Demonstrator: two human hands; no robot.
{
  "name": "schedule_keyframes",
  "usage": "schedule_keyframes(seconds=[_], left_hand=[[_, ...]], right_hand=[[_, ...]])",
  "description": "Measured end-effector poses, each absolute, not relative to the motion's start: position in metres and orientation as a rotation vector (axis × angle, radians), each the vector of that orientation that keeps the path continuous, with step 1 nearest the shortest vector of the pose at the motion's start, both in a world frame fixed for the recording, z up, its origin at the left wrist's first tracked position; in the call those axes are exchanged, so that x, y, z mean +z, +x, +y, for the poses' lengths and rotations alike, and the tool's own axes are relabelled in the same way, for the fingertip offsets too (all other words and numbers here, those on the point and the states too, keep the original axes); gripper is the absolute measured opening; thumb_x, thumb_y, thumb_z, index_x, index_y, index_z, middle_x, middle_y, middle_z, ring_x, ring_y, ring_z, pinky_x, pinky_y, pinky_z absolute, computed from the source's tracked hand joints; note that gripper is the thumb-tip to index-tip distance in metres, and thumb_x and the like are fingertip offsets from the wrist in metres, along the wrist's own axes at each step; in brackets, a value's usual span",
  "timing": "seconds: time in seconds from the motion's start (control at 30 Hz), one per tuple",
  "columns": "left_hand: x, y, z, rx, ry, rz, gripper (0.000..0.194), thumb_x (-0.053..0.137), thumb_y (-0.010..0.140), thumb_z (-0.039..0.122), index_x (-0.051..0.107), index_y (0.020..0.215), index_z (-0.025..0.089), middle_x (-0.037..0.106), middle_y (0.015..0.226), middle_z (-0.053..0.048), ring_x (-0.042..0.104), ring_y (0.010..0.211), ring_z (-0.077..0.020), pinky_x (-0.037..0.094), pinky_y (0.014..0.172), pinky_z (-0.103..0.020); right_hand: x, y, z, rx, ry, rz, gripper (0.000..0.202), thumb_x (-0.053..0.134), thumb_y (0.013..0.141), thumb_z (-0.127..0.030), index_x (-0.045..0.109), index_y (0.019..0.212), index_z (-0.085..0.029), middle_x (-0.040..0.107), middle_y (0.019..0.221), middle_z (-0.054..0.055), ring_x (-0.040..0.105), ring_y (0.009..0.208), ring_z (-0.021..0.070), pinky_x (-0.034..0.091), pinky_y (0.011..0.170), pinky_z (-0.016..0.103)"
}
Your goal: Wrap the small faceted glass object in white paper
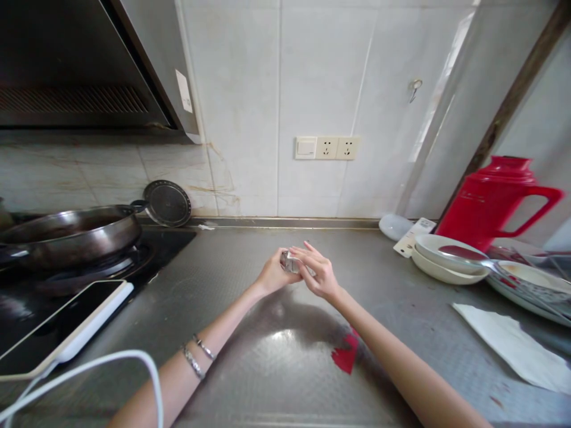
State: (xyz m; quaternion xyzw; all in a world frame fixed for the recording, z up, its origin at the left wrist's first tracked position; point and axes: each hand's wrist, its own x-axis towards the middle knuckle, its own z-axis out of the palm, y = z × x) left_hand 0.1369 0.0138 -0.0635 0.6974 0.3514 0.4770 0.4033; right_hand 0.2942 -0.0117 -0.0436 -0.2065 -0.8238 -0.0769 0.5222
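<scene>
Above the middle of the metal counter, my two hands meet around a small shiny, grey-clear object whose kind I cannot make out. My left hand is closed round it from the left side. My right hand lies over it from the right, its fingers bent and pressed against it. Something thin and white, like a bit of tissue, shows under the right fingers. Much of the object is hidden by the fingers. Two silvery bracelets circle my left forearm.
A pan sits on the black stove at left, beside a phone with a white cable. On the right are stacked bowls, a red thermos jug and a white sheet. A red scrap lies near my right forearm.
</scene>
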Motion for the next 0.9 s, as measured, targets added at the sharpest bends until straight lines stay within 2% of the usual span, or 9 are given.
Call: schedule_keyframes(seconds=[0.23,0.37,0.43,0.57,0.7,0.8,0.9], left_hand=[[-0.064,0.134,0.018,1.230,1.702,0.943,0.054,0.081,0.056,0.024,0.055,0.101,0.014,0.066,0.089,-0.005,0.061,0.080,-0.0169,0.047,0.072,-0.028],[-0.059,0.137,0.012,1.195,1.657,0.885,0.057,0.082,0.055,0.025,0.056,0.104,0.014,0.067,0.092,-0.006,0.062,0.080,-0.0171,0.049,0.071,-0.028],[-0.052,0.137,0.008,1.148,1.586,0.867,0.058,0.082,0.057,0.029,0.056,0.106,0.014,0.067,0.090,-0.006,0.063,0.076,-0.0164,0.050,0.066,-0.026],[-0.038,0.136,0.000,1.023,1.445,0.977,0.058,0.080,0.060,0.039,0.056,0.109,0.016,0.066,0.085,-0.005,0.063,0.067,-0.0151,0.048,0.049,-0.022],[-0.033,0.135,-0.004,1.002,1.333,0.910,0.053,0.076,0.064,0.047,0.059,0.103,0.016,0.064,0.079,-0.003,0.060,0.060,-0.0128,0.045,0.043,-0.020],[-0.035,0.137,-0.005,0.981,1.199,0.824,0.054,0.065,0.069,0.062,0.062,0.096,0.015,0.065,0.074,-0.004,0.059,0.055,-0.0127,0.042,0.038,-0.019],[-0.038,0.138,-0.004,0.955,1.020,0.789,0.063,0.047,0.075,0.074,0.064,0.090,0.015,0.065,0.072,-0.005,0.059,0.050,-0.0134,0.038,0.035,-0.020]], right_hand=[[-0.047,0.289,-0.016,-0.135,-0.436,-1.981,0.029,0.044,0.089,-0.017,0.067,0.107,-0.023,0.072,0.108,0.009,0.065,0.109,0.0231,0.043,0.104,0.050],[-0.047,0.285,-0.014,0.095,-0.572,-1.846,0.029,0.044,0.093,-0.025,0.068,0.110,-0.024,0.070,0.112,0.007,0.064,0.110,0.0238,0.039,0.107,0.052],[-0.047,0.284,-0.011,0.261,-0.684,-1.703,0.029,0.046,0.094,-0.033,0.070,0.107,-0.024,0.072,0.109,0.005,0.065,0.106,0.0248,0.042,0.104,0.050],[-0.050,0.280,-0.005,0.534,-0.872,-1.454,0.038,0.047,0.091,-0.046,0.073,0.090,-0.017,0.074,0.087,0.004,0.068,0.084,0.0237,0.054,0.076,0.035],[-0.055,0.273,-0.003,0.626,-0.883,-1.405,0.045,0.045,0.091,-0.050,0.066,0.074,-0.015,0.066,0.067,0.001,0.059,0.062,0.0155,0.046,0.056,0.024],[-0.058,0.267,-0.005,0.645,-0.878,-1.439,0.044,0.043,0.092,-0.050,0.064,0.072,-0.016,0.060,0.060,-0.001,0.054,0.053,0.0123,0.042,0.047,0.021],[-0.061,0.264,-0.007,0.608,-0.897,-1.496,0.042,0.042,0.093,-0.049,0.068,0.083,-0.017,0.060,0.060,-0.001,0.053,0.049,0.0115,0.042,0.044,0.020]])
